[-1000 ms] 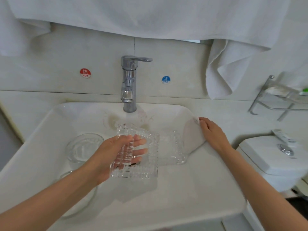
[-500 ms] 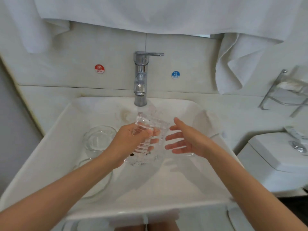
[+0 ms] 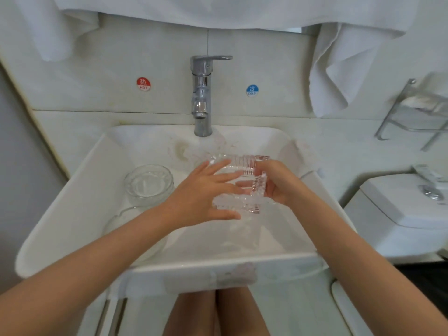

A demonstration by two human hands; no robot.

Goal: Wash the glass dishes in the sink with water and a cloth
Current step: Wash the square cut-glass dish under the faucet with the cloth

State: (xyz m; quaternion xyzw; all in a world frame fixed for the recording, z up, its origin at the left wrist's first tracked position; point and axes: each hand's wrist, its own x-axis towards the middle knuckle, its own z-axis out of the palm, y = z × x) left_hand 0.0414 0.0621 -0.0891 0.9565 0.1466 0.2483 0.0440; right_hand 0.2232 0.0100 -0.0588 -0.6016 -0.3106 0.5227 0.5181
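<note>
Half a second ago the left hand (image 3: 203,192) gripped the square glass dish (image 3: 244,163) on edge while the right hand (image 3: 278,184) reached in with its fingers apart. Now the roles are swapped. The right hand curls its fingers round the dish's right edge. The left hand lies across the dish with its fingers straight and spread, and its thumb runs along the lower edge. The dish has also tipped flatter, and it is held at the middle of the frame, above the basin of the sink (image 3: 60,214) and just below the faucet (image 3: 201,93). A second ago the right hand rested on the pale cloth (image 3: 301,156), which now lies alone on the sink's right rim.

On the wall left of the faucet a red sticker (image 3: 143,83) reads "HOT" under a Chinese character. Right of the faucet a blue sticker (image 3: 252,90) reads "COLD", also under a character.

Inside the sink, left of centre, a round glass bowl (image 3: 149,184) stands upright (I cannot tell whether it holds water). Below it a second glass bowl (image 3: 135,229) is partly hidden by the left forearm. I cannot tell whether water is running from the spout.

White towels (image 3: 339,69) hang along the top of the frame. At the right edge a wire rack (image 3: 412,110) is fixed above a toilet tank (image 3: 400,207).
</note>
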